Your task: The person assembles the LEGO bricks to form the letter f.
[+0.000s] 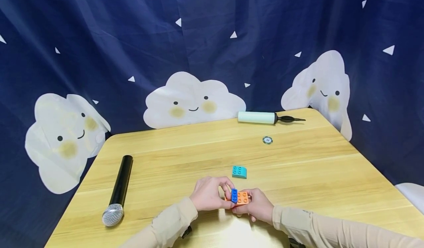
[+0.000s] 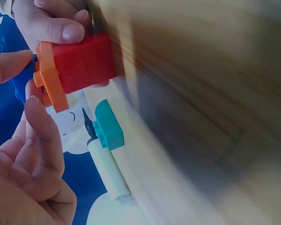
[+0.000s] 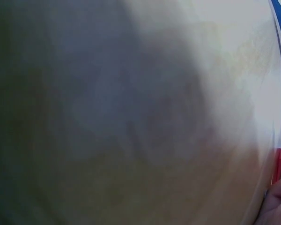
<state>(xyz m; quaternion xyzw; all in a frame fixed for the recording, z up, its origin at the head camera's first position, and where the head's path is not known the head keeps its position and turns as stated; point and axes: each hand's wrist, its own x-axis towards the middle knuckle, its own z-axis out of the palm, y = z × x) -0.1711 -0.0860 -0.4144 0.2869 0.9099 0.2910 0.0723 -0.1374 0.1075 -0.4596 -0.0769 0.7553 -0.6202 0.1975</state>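
Sleeves [image 1: 175,216] lead to a left hand [image 1: 208,194] pinching the blue brick [image 1: 234,195] at nine o'clock on the orange brick [image 1: 243,198] and a right hand [image 1: 260,206] gripping, from four o'clock, the red block [image 2: 86,63] beneath, whose joint might split if the blue brick were pressed off-centre.

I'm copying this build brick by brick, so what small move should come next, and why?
Probably press the small blue studded plastic brick straight down: the left hand pinches it over the orange studded plastic brick, while the right hand holds the rectangular red plastic block beneath. Whether the blue one is fully seated is unclear.
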